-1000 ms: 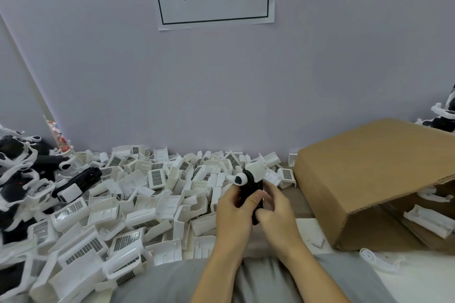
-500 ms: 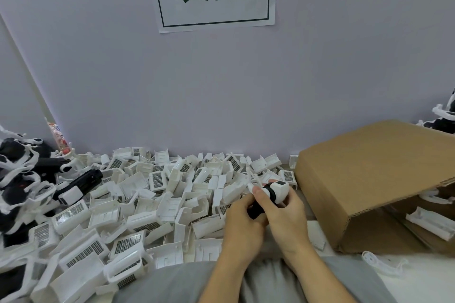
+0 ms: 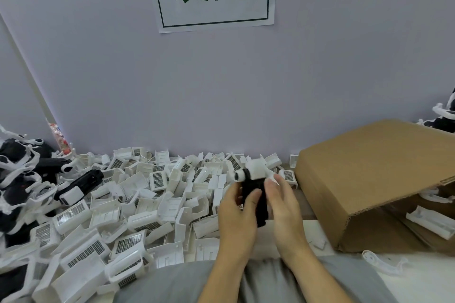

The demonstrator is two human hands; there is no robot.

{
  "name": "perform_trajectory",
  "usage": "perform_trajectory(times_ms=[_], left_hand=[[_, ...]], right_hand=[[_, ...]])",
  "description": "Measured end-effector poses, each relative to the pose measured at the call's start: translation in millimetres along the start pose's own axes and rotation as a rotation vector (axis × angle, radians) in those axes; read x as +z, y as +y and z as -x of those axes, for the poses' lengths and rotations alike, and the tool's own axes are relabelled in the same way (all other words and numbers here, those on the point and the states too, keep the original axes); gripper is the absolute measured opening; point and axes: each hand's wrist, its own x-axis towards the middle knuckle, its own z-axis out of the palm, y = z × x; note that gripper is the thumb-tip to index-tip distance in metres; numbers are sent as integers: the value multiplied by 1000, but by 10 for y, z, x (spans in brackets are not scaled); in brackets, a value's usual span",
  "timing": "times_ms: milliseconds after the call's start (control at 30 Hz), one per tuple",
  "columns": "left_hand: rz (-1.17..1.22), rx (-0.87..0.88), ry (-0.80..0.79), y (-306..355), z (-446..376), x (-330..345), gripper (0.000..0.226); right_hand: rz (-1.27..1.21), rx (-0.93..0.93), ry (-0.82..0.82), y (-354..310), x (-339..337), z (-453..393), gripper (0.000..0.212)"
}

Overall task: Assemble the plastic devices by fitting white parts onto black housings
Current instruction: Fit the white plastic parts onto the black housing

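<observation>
Both hands close together above the lap, left hand (image 3: 237, 214) curled around a black housing (image 3: 256, 198) with a white part (image 3: 257, 168) on top, right hand (image 3: 285, 206) with fingers straight against its side, heap of loose white parts (image 3: 138, 194) to the left, cardboard box (image 3: 369, 174) to the right

Black housing (image 3: 254, 198) upright, white part (image 3: 258, 167) seemingly seated on top

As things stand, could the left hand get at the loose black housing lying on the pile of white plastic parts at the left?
Probably not at once: the left hand grips the black device with a white top part. The loose black housing lies uncovered on the white parts pile, far to the left.
</observation>
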Motion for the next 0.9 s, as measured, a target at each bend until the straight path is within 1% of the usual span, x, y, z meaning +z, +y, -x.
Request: perform_trajectory(times_ms=[33, 100, 133, 200, 267, 300, 333, 367, 400, 433, 500, 600, 667, 767, 900], left_hand=[[60, -38, 64, -1, -19, -9, 15], [163, -167, 166, -8, -52, -26, 15], [220, -249, 198, -10, -70, -33, 21], [454, -400, 234, 26, -80, -50, 37], [676, -446, 211, 73, -62, -84, 53], [741, -437, 175, 96, -53, -97, 54], [775, -427, 151, 124, -36, -110, 51], [777, -430, 145, 143, -31, -115, 45], [759, -445, 153, 144, -36, -115, 39], [730, -462, 170, 135, -48, -106, 34], [665, -486, 216, 111, -74, -86, 31], [625, -466, 199, 103, -78, -76, 26], [603, -442, 189, 101, -85, -88, 29], [588, -427, 166, 110, -84, -106, 29], [580, -454, 181, 106, -80, -107, 29]], right_hand=[[22, 20, 34, 28, -14, -19, 57], [54, 78, 129, 49, -45, -70, 36], [56, 122, 152, 39, -47, -84, 31], [23, 183, 138, 7, -42, -85, 27], [-22, 215, 42, -29, -27, -58, 24], [-21, 214, -54, -46, -22, -28, 26], [-1, 208, -156, -59, -17, 5, 30], [18, 200, -238, -73, -7, 37, 34], [23, 203, -286, -87, 3, 58, 36], [22, 217, -305, -96, 10, 64, 35], [54, 242, -311, -106, 13, 63, 31], [105, 284, -271, -78, 9, 46, 20], [55, 321, -243, -67, 12, 35, 21], [-5, 349, -205, -71, 10, 17, 15], [-4, 300, -154, -51, 8, 15, 14]])
